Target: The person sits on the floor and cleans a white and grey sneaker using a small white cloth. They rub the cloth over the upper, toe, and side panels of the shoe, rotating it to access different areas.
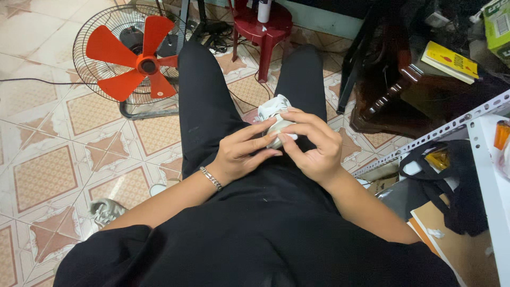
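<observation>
Over my lap, both hands hold a small white object point(274, 112), which looks like crumpled cloth or paper; its exact kind is unclear. My left hand point(241, 154), with a silver bracelet on the wrist, grips it from the left with the fingertips. My right hand point(313, 143) closes over it from the right, fingers curled across its top. Much of the object is hidden behind my fingers. I sit in black trousers point(204, 106) and a black top.
A floor fan with orange blades point(135, 58) stands on the tiled floor at left. A dark red plastic stool point(263, 29) is ahead. A dark wooden table point(404, 90) with a yellow book point(451, 61) and a white metal shelf point(486, 143) are at right.
</observation>
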